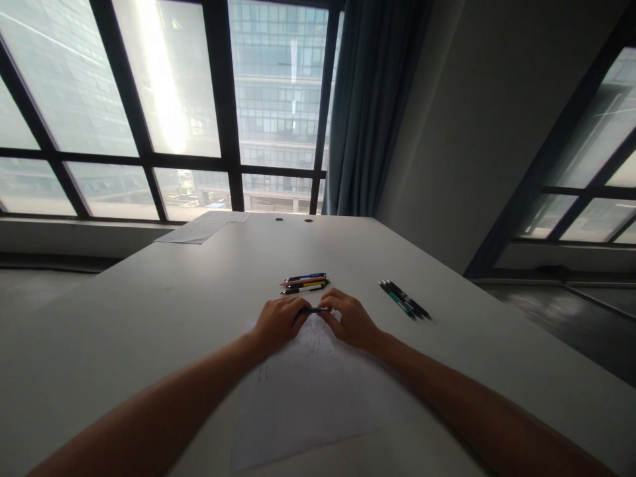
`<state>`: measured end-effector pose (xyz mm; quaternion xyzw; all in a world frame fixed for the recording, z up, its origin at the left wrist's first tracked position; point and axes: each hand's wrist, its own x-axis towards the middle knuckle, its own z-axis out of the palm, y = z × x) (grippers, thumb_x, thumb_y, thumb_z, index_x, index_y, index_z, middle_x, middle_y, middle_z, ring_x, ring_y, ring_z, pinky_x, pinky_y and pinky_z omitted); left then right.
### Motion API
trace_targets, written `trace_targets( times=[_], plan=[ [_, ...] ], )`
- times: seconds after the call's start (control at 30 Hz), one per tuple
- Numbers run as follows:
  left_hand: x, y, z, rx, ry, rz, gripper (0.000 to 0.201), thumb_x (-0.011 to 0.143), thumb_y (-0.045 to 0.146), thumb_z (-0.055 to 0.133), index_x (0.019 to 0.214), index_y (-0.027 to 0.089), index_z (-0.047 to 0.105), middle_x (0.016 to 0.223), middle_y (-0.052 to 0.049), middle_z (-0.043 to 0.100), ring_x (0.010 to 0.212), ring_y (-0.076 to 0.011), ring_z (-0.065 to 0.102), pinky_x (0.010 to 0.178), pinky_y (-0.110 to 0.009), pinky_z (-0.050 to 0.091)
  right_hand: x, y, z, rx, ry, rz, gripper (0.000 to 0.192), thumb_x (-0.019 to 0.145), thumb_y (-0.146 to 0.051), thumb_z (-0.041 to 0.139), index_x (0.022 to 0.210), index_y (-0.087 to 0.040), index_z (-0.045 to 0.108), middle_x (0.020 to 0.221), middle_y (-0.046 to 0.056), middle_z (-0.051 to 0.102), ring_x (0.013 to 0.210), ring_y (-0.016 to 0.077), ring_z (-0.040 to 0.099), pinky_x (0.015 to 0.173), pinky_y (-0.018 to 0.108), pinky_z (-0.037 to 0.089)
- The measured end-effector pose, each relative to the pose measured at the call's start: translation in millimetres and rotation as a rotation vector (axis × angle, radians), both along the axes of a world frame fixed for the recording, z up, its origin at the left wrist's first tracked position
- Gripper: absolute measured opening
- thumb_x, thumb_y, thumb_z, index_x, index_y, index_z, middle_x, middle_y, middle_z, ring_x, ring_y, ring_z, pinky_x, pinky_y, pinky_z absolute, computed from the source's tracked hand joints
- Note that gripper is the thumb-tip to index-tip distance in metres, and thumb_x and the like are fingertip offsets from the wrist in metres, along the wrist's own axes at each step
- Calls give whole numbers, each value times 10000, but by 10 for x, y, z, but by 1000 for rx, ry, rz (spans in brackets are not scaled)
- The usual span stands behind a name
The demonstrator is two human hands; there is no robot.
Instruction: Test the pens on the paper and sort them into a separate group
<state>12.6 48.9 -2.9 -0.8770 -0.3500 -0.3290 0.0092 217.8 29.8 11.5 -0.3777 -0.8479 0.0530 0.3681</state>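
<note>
My left hand (279,322) and my right hand (350,320) meet at the middle of the white table (149,311). Between them they hold a dark pen (312,310), each hand pinching one end. The pen lies level just above a white sheet of paper (308,397) with faint pencil marks. A small bunch of coloured pens (305,283) lies on the table just beyond my fingers. To the right, a second group of dark pens (404,299) rests apart from my right hand.
A printed sheet (203,227) lies at the table's far left edge. Two small round holes (293,219) sit near the far edge. Large windows (163,106), a blue-grey curtain (370,112) and a wall stand behind the table.
</note>
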Motion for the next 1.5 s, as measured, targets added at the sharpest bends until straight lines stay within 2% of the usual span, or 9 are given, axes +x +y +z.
trace_targets(
  times=[0.2, 0.37, 0.5, 0.6, 0.77, 0.87, 1.07, 1.33, 1.5],
  plan=[
    [-2, -2, 1, -39, 17, 98, 182, 906, 317, 535, 1008, 212, 643, 883, -36, 731, 753, -179, 677, 690, -274, 497, 139, 132, -38, 100, -226, -390, 46, 784, -137, 617, 758, -167, 639, 992, 91, 615, 930, 225, 563, 810, 353, 426],
    [-2, 5, -2, -43, 41, 117, 177, 908, 303, 519, 1000, 216, 642, 871, -34, 727, 738, -174, 671, 685, -269, 494, 245, 204, -93, 105, -373, -521, 69, 785, -161, 613, 733, -155, 658, 1039, 115, 614, 982, 248, 533, 829, 379, 376],
    [-5, 8, -4, -42, 50, 118, 183, 908, 306, 512, 999, 213, 642, 861, -32, 722, 727, -169, 663, 686, -269, 494, 255, 193, -50, 103, -367, -516, 83, 788, -196, 613, 729, -161, 658, 988, 105, 631, 944, 242, 539, 815, 374, 358],
    [-8, 3, 8, -41, 60, 129, 199, 910, 341, 521, 1009, 217, 641, 838, -30, 712, 739, -175, 658, 689, -274, 490, 250, 158, 23, 191, -228, -468, 105, 822, -190, 553, 774, -169, 643, 932, 87, 646, 904, 223, 549, 815, 367, 356],
    [-8, -15, 41, -35, 79, 118, 253, 909, 422, 539, 996, 213, 653, 828, -31, 694, 780, -183, 646, 699, -275, 477, 154, 64, 41, 252, -115, -132, 153, 902, -252, 506, 948, -172, 627, 965, 87, 647, 921, 214, 558, 821, 355, 385],
    [-8, -21, 51, -18, 86, 77, 255, 937, 405, 502, 973, 216, 669, 846, -31, 696, 815, -178, 642, 720, -273, 471, 80, 32, -2, 222, -163, -24, 144, 925, -282, 530, 908, -182, 633, 948, 81, 652, 910, 210, 557, 811, 352, 390],
    [-10, -2, 38, -7, 116, 91, 251, 952, 380, 488, 966, 220, 683, 870, -33, 704, 849, -189, 645, 727, -287, 473, 74, 72, -18, 176, -206, -65, 140, 931, -250, 554, 841, -184, 639, 932, 69, 654, 893, 202, 551, 786, 343, 392],
    [-79, 99, 44, -39, 157, 434, 253, 967, 288, 433, 1093, 189, 629, 1061, -81, 680, 970, -238, 610, 785, -358, 468, 432, 223, 229, 198, -369, -411, 53, 795, -114, 631, 781, -165, 636, 1015, 77, 624, 942, 223, 546, 801, 354, 363],
    [-70, 105, 38, -12, 189, 451, 331, 956, 171, 390, 1238, 199, 560, 1101, -83, 650, 1014, -243, 576, 813, -380, 442, 499, 217, 332, 177, -385, -436, 62, 760, -150, 646, 709, -168, 617, 1032, 75, 616, 958, 226, 543, 821, 359, 361]
  ],
)
